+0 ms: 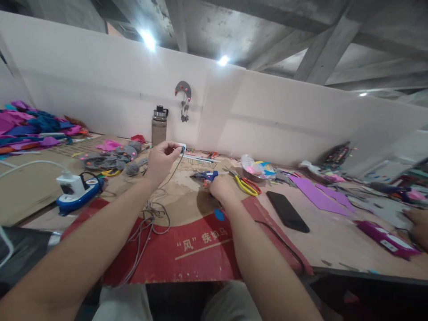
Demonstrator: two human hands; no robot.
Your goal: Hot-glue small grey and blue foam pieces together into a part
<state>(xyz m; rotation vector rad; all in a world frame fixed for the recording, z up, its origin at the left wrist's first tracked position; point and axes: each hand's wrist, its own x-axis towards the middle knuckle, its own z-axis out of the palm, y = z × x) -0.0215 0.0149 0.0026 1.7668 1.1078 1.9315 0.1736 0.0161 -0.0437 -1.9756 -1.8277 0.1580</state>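
My left hand (163,159) is raised over the cardboard, thumb and fingers pinched on a thin grey cord (174,171). Right at those fingertips shows a small white and blue piece (183,146), too small to name. The cord runs down into a loose tangle (154,216) on the red part of the cardboard. My right hand (221,189) is closed round the handle of a blue glue gun (207,175), its nozzle pointing left; most of the handle is hidden. Just below this hand lies a blue scrap (219,215).
Yellow-handled scissors (245,185), a black phone (287,211) and purple sheets (319,196) lie to the right. Further right is another person's hand (417,225). A bottle (159,127) stands behind my left hand. A blue power strip (78,196) with a white plug sits left.
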